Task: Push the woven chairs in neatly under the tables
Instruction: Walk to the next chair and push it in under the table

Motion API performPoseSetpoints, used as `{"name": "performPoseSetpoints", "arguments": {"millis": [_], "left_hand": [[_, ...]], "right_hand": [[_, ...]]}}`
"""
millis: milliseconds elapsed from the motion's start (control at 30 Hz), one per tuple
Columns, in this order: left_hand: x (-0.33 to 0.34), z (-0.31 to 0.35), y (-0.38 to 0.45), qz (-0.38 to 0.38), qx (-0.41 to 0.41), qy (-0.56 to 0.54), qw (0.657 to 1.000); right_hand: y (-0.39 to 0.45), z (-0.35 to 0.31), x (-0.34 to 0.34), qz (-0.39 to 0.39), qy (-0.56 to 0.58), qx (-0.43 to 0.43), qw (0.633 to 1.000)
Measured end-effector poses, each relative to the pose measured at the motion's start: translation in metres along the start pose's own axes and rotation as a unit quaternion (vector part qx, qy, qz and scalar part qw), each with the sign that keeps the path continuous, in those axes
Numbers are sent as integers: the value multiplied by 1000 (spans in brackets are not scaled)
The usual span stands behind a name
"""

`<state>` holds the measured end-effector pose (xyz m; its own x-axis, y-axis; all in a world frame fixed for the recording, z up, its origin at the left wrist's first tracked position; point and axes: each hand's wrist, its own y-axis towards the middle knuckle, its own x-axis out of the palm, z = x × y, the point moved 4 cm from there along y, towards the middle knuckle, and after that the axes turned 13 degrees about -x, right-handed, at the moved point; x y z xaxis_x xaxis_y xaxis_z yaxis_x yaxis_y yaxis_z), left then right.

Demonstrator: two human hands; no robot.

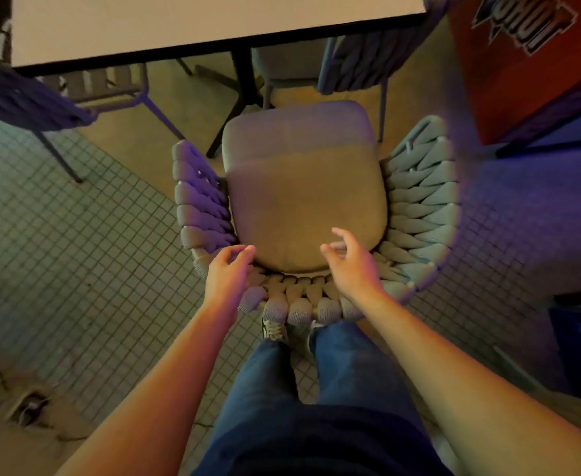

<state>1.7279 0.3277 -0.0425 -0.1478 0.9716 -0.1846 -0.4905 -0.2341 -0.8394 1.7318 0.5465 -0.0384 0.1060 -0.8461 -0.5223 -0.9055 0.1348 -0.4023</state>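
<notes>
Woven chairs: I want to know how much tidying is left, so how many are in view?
3. One woven chair below the hands, one chair at the table's left, one chair at its right. Others may be hidden beyond the table.

dim, warm cast | purple tint at sides | edges blurred, bowed

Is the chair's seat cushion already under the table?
No, the seat cushion lies wholly clear of the table edge, with floor showing between them.
</notes>
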Motion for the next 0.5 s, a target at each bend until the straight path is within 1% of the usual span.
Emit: {"name": "performPoseSetpoints", "arguments": {"millis": [67, 100, 133, 167, 200, 233, 300, 333, 400, 467, 500], "left_hand": [[-2, 0, 3, 13, -3, -1, 1000], [-5, 1, 5, 38, 3, 4, 999], [-9, 3, 8, 85, 16, 21, 996], [-17, 4, 10, 147, 32, 53, 987], [-24, 4, 12, 207, 44, 89, 973], [-30, 3, 16, 252, 53, 119, 959], [-37, 3, 30, 308, 53, 169, 935], [-41, 4, 39, 325, 46, 188, 926], [-50, 12, 57, 337, 39, 202, 919], [-59, 22, 79, 322, 38, 197, 925], [-63, 28, 90, 307, 36, 195, 931]], "right_hand": [[2, 7, -2, -8, 3, -1, 1000], [4, 11, -6, -13, 1, -1, 1000], [9, 16, -10, -20, -5, -3, 1000], [14, 21, -18, -22, -16, -6, 1000], [20, 26, -29, -8, -32, -10, 999], [26, 33, -44, 25, -51, -17, 998], [38, 50, -82, 115, -99, -29, 988], [43, 61, -101, 154, -126, -27, 980], [54, 87, -138, 206, -168, 4, 964], [68, 118, -167, 219, -170, 62, 959], [75, 131, -176, 207, -160, 95, 961]]}}
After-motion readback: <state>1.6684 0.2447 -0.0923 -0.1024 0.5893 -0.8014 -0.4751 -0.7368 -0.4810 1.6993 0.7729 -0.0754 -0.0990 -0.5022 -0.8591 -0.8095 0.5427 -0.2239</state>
